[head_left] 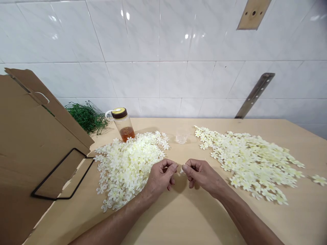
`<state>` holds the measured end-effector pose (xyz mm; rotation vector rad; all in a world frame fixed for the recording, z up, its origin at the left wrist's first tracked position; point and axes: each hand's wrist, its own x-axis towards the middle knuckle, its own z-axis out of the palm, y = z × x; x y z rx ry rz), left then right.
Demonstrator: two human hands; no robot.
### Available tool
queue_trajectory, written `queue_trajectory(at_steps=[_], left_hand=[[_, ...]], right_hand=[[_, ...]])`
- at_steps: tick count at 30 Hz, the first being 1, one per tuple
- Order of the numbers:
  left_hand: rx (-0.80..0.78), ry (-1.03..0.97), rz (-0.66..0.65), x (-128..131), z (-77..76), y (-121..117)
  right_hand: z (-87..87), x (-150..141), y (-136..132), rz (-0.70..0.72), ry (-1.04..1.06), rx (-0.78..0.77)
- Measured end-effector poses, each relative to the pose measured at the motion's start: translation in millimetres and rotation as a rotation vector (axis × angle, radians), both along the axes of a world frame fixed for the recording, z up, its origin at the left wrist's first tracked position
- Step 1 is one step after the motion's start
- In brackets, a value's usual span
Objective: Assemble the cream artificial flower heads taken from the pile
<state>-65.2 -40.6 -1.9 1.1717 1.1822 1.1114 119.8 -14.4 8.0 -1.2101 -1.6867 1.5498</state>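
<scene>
A pale wooden desk stands against a white tiled wall. One large brown cardboard box leans at the desk's left edge, well left of the bottle. Two heaps of cream-white artificial flowers, too many to count, lie on the desk: the wider right heap spreads well to the right of the bottle, and the left heap lies just in front of the bottle, touching its base. One bunch of green plastic foliage lies just left of the bottle. One clear bottle with a brown cap holds amber liquid. One small clear cup sits right of the bottle, between the heaps. In front of the bottle, between the heaps, the left hand and right hand meet, fingers curled, pinching one tiny white flower piece between their fingertips.
</scene>
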Motion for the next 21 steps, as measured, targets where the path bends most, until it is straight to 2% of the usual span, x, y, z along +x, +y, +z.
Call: queue_trajectory(at_steps=[6,12,21], left_hand=[[0.115,0.013,-0.066,-1,-1.0,-5],[0.069,-0.063,-0.062,0,-1.4,-2],[0.078,0.021,-0.012,0,-0.3,-4]], right_hand=[[3.1,1,3,0.017,0.022,-0.047],[8.3,1,3,0.016,0.100,-0.100],[11.9,0,2,0.063,0.180,-0.136]])
